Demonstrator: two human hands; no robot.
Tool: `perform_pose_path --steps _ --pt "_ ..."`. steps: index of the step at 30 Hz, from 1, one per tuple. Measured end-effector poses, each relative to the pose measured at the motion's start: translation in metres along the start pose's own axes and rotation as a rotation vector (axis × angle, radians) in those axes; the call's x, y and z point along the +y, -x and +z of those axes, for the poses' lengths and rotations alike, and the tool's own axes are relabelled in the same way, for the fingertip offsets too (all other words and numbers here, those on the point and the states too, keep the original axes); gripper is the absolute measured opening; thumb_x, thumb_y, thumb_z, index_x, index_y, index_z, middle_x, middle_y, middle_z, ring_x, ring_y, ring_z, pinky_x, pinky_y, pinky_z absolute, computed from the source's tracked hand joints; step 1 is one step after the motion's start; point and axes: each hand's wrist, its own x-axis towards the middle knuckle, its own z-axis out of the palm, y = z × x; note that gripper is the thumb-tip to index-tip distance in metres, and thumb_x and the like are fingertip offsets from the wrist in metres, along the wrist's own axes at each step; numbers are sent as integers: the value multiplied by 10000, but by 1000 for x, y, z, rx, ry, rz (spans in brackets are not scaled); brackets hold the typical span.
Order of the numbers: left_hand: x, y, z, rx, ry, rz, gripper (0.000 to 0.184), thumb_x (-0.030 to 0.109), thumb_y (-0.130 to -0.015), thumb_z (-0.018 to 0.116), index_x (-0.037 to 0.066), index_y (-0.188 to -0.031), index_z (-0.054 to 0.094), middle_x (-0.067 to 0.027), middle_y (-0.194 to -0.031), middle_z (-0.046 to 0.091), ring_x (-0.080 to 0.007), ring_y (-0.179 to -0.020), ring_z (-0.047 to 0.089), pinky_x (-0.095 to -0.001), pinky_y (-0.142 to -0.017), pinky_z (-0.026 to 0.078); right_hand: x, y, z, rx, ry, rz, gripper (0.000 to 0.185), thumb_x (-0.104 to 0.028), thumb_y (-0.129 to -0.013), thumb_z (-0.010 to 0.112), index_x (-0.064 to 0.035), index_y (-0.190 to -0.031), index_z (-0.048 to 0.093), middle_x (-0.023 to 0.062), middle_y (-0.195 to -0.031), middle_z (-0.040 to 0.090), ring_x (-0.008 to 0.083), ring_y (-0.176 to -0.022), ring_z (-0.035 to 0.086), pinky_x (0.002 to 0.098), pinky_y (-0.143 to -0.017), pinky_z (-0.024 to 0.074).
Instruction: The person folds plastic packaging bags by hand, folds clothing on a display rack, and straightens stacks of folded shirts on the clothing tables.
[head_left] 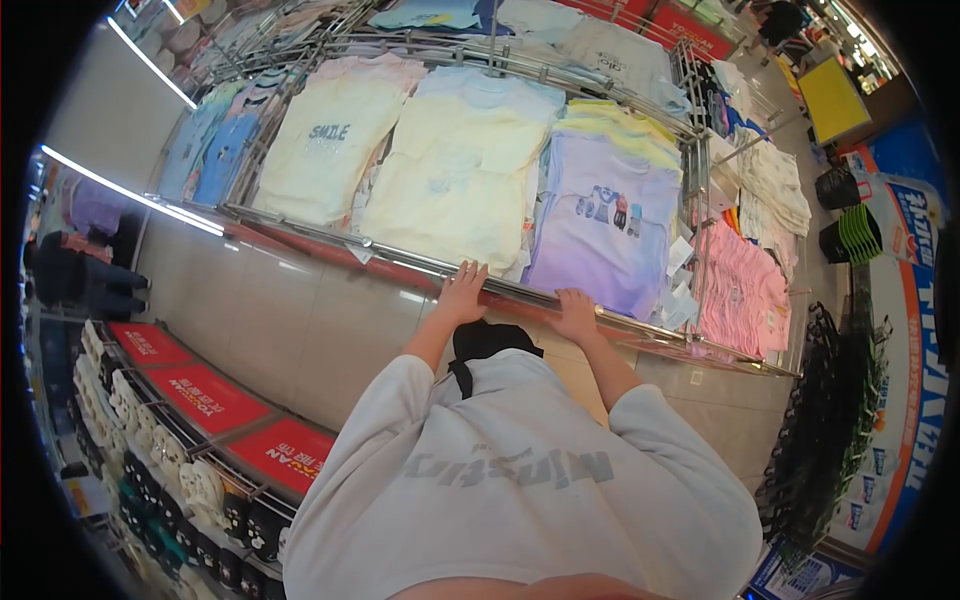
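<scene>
Both hands rest on the metal front rail (515,287) of a display table. My left hand (464,293) lies over the rail in front of a pale yellow shirt stack (450,185), its fingers bent over the bar. To its right, my right hand (575,315) is on the same rail below a purple and yellow shirt stack (605,205), its fingers over the bar too. A cream shirt stack (330,135) with "SMILE" lettering lies further left. Pink folded clothes (742,290) fill the right section.
Slippers (205,490) line a rack with red signs (205,398) at the lower left. Green-edged baskets (850,237) stand at the right, above a dark hanger rack (825,420). People (80,275) are at the far left and the top right (782,22).
</scene>
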Motion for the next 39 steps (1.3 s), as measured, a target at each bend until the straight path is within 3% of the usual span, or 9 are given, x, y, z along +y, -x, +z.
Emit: perform_pose_path --steps 26,39 --pt "8 10 0 66 74 -33 930 290 -808 712 143 -1590 230 -154 -1645 229 -353 -1537 164 -614 -1171 276 8 -1 13 63 48 -79 732 -385 -706 820 -113 -1327 545 106 -1307 577 322 -1271 488 481 -1053 364" --pt "10 8 -8 -9 53 -54 941 287 -812 706 145 -1598 210 -140 -1661 201 -330 -1543 152 -599 -1187 253 6 -4 9 58 28 -67 713 -382 -709 815 -107 -1317 563 108 -1298 584 322 -1276 485 482 -1065 358"
